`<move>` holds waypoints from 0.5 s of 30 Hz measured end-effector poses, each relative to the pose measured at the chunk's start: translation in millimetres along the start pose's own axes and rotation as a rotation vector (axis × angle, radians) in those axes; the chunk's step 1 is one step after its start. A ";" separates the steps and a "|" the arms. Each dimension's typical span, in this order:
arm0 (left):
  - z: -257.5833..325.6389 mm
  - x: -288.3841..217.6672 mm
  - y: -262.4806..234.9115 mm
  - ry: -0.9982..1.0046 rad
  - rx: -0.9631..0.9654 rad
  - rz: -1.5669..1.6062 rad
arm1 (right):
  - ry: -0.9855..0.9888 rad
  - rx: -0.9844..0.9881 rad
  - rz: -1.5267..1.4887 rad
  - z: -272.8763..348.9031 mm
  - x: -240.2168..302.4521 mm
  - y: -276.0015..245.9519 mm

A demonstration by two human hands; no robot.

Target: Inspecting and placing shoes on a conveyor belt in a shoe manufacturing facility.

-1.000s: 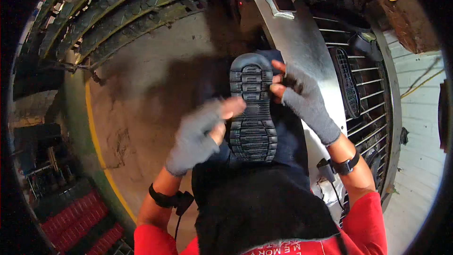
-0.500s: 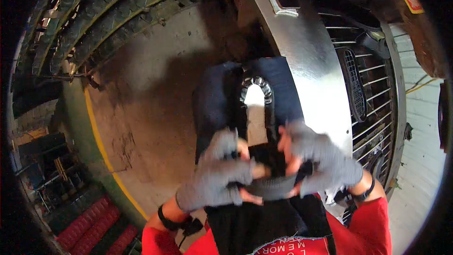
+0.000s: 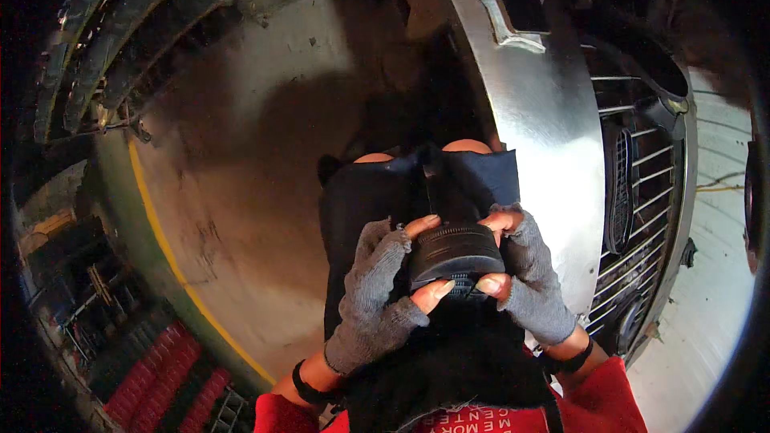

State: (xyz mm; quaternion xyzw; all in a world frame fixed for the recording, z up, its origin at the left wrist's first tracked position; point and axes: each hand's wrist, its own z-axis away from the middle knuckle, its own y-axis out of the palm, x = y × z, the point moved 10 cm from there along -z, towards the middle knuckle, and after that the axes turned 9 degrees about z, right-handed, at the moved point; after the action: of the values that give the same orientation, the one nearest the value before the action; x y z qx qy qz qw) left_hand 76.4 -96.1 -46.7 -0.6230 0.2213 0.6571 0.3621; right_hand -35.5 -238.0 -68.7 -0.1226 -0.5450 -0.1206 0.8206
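1. Since the earlier frame, the black shoe (image 3: 455,255) sits lower and closer to the body, over the lap.
2. Bare concrete floor (image 3: 241,192) lies open to the left.
3. A metal rack (image 3: 634,216) crowds the right.
4. Left hand (image 3: 381,293) and right hand (image 3: 525,273), in grey fingerless gloves, each have their grip clamped on the shoe.

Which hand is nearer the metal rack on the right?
Right. The right hand grips the black sole on the side toward the rack; the left hand holds its far side.
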 end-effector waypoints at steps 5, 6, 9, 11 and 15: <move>-17.5 17.9 -9.0 -0.189 0.083 0.088 | 0.012 0.106 0.047 -27.2 -12.6 -3.2; -21.7 15.8 -7.2 -0.167 0.142 0.060 | 0.102 0.151 0.037 -29.1 -20.6 -1.7; -29.1 16.0 -6.0 -0.103 0.158 0.182 | 0.047 0.182 -0.041 -42.4 -7.5 -0.5; -14.9 34.1 -5.1 -0.142 0.195 0.249 | 0.006 0.228 -0.084 -39.7 -1.1 9.5; 10.6 -3.1 -6.7 0.068 0.392 0.153 | -0.387 0.159 0.213 1.1 53.8 10.1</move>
State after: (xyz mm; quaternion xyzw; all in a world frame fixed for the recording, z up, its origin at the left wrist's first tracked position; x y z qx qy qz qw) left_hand 74.3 -84.6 -41.3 -0.5437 0.4036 0.6056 0.4179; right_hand -12.8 -231.5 -19.2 -0.1352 -0.6839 0.0359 0.7161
